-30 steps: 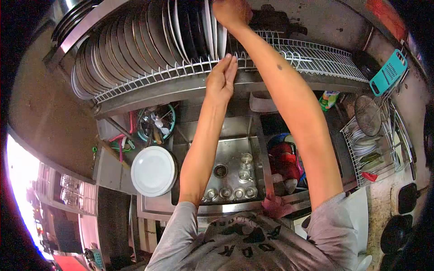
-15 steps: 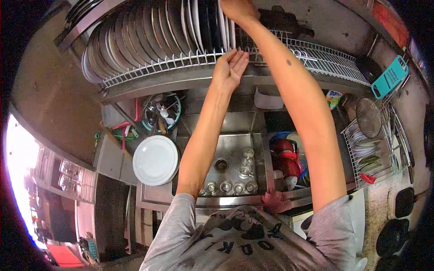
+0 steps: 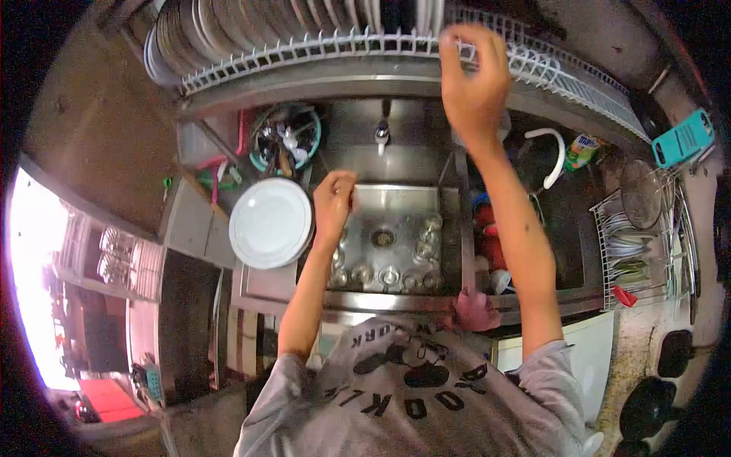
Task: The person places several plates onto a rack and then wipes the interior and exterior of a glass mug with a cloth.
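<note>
A: Item one, the left hand (image 3: 333, 199)?

B: Loosely curled, nothing in it. It hangs over the near left corner of the sink basin (image 3: 396, 199), and the stack of white plates (image 3: 271, 222) lies just to its left on the counter.

A: Handling notes on that stack?

B: Glazed ware, so I would judge it stiff, breakable, and heavy as a pile; slippery if wet. Best taken by opposite rims, or one plate at a time from the top. The edges show several plates; an exact count is not readable.

A: Item two, the right hand (image 3: 474, 80)?

B: Raised, fingers half bent, empty so far as I can see, just in front of the wire plate rack (image 3: 320, 47).

A: Further out?

B: Below the left hand, roughly ten small glasses (image 3: 390, 276) stand on the basin floor around one drain. One tap (image 3: 382, 131) above. A round caddy of utensils (image 3: 285, 137) up to its left. Beyond the right arm, a second basin with red dishes (image 3: 487, 236), and a side rack (image 3: 636, 244) holding more plates.
</note>
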Available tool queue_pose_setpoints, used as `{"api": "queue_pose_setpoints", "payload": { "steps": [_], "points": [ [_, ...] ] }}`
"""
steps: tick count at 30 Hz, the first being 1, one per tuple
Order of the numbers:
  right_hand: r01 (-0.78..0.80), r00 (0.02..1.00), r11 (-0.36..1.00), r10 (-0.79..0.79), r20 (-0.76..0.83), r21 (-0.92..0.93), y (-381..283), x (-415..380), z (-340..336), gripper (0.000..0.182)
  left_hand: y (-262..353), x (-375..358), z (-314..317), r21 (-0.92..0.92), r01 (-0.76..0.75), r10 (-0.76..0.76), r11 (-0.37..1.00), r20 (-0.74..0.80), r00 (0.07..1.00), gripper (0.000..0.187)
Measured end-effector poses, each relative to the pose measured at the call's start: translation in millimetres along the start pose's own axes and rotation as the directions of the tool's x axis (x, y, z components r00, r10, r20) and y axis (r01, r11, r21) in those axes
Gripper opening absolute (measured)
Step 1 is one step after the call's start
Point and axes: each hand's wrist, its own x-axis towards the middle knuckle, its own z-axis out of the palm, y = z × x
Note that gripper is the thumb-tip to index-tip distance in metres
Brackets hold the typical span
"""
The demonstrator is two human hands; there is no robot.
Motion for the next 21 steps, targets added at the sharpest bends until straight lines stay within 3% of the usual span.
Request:
{"api": "queue_pose_setpoints", "payload": {
  "steps": [1,2,3,4,6,7,9,11,13,15,17,18,19,20,21],
  "points": [
    [-0.114,0.988,0.993,0.114,0.102,-0.002,-19.1,-30.2,-8.6,0.008,-13.8,-17.3,-9.3,0.2,-0.222,0.252,0.954,-0.142,0.957,0.022],
    [-0.166,0.976,0.983,0.153,0.155,0.08,-25.5,-64.4,-8.7,0.007,-36.0,-29.3,-22.7,0.184,-0.221,0.265,0.958,-0.264,0.927,0.023],
    [-0.225,0.948,0.971,0.198,0.248,0.084,-29.8,-101.2,-8.1,0.006,-34.6,-45.5,-47.1,0.293,-0.043,0.129,0.955,-0.278,0.952,0.026],
    [-0.33,0.873,0.943,0.288,0.393,0.041,-46.7,-126.8,-11.4,0.006,-56.3,-52.7,-72.5,0.302,-0.012,0.116,0.953,-0.328,0.938,0.028],
    [-0.578,0.704,0.816,0.483,0.521,0.024,-66.6,-199.4,3.8,0.008,-79.6,-65.0,-110.9,0.351,-0.022,0.199,0.936,-0.475,0.857,0.029],
    [-0.622,0.623,0.783,0.504,0.598,-0.011,-68.3,-239.2,14.3,0.011,-84.1,-69.0,-126.6,0.393,-0.015,0.25,0.92,-0.556,0.793,0.03],
    [-0.673,0.556,0.739,0.522,0.647,-0.017,-85.5,-282.7,38.0,0.013,-95.3,-74.7,-171.8,0.498,0.085,0.25,0.863,-0.567,0.785,0.03],
    [-0.774,0.279,0.606,0.59,0.758,-0.187,-101.1,-322.7,65.9,0.018,-99.8,-73.8,-213.0,0.594,0.183,0.257,0.784,-0.578,0.774,0.031],
    [-0.798,0.236,0.57,0.592,0.771,-0.194,-108.9,-364.5,94.5,0.026,-102.0,-63.9,-244.6,0.691,0.334,0.313,0.64,-0.632,0.709,0.03],
    [-0.704,0.203,0.621,0.641,0.74,-0.345,-116.7,-389.2,119.6,0.034,-109.6,-53.0,-274.1,0.694,0.288,0.301,0.66,-0.595,0.745,0.031],
    [-0.74,0.179,0.581,0.657,0.732,-0.34,-128.3,-381.1,134.6,0.039,-127.4,-39.1,-298.4,0.846,0.278,0.491,0.455,-0.499,0.714,0.036],
    [-0.735,0.086,0.542,0.671,0.737,-0.407,-134.8,-368.7,141.3,0.04,-129.1,-33.3,-307.2,0.807,0.357,0.349,0.47,-0.541,0.765,0.041],
    [-0.722,-0.007,0.503,0.682,0.732,-0.476,-138.5,-362.5,147.0,0.04,-132.3,-27.7,-314.2,0.806,0.359,0.344,0.47,-0.542,0.767,0.041],
    [-0.672,0.145,0.611,0.664,0.734,-0.419,-135.1,-381.4,152.8,0.04,-134.7,-22.0,-321.2,0.795,0.335,0.264,0.505,-0.513,0.817,0.042],
    [-0.671,0.14,0.607,0.668,0.73,-0.426,-135.4,-383.7,155.3,0.04,-135.3,-17.8,-326.4,0.78,0.313,0.184,0.541,-0.473,0.862,0.044]
  ]
}}
